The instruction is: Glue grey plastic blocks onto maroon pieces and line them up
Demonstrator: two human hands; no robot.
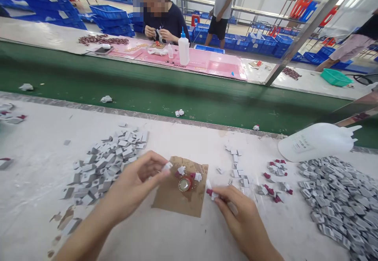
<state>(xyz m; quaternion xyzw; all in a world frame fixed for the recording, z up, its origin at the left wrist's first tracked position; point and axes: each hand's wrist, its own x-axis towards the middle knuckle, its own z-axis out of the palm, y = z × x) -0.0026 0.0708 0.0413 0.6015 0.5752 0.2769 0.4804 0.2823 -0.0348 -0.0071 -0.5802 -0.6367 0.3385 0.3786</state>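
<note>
My left hand pinches a small light-grey plastic part above the left edge of a brown cardboard square. Over to the right, my right hand grips a small grey part with a dark-red piece just off the cardboard's right edge. On the cardboard sits a round red-rimmed cap with a pale, shiny middle. Beside it lie a grey part and another grey part with a dark-red end. Wet-looking spots mark the cardboard.
Grey parts form a heap at left and a larger pile at right. A white bottle lies by the right pile. Beyond runs a green conveyor belt carrying several small parts. Across it, a co-worker sits handling something small.
</note>
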